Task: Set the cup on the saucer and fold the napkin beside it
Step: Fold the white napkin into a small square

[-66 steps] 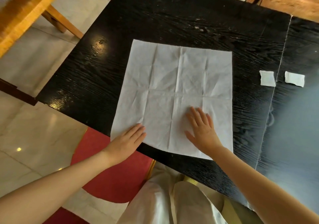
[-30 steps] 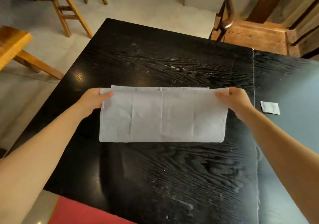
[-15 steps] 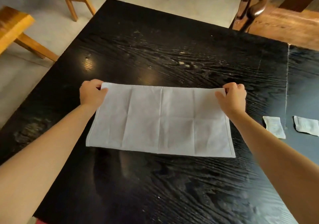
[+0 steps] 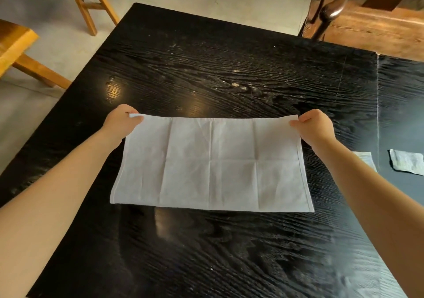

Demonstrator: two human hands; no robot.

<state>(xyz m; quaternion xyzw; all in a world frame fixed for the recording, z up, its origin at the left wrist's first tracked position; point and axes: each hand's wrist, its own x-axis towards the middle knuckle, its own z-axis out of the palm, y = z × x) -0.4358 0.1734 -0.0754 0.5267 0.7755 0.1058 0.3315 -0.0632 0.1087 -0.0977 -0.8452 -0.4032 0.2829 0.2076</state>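
A white cloth napkin (image 4: pixel 212 164), folded in half into a wide rectangle, lies flat on the black wooden table (image 4: pixel 206 68). My left hand (image 4: pixel 120 123) pinches its far left corner. My right hand (image 4: pixel 314 126) pinches the far right corner. Both fists rest at the napkin's far edge, where the layers meet. Crease lines cross the cloth. No cup or saucer is in view.
Two small white folded squares (image 4: pixel 406 163) lie at the right, by the seam to a second dark tabletop (image 4: pixel 403 114). Wooden chairs (image 4: pixel 91 3) stand on the pale floor at the far left. A dark chair back (image 4: pixel 330 6) rises beyond the table's far edge.
The napkin lay open under my flat hands; I lifted its near edge over to the far edge, folding it in half. Since half a second ago my hands have barely moved.
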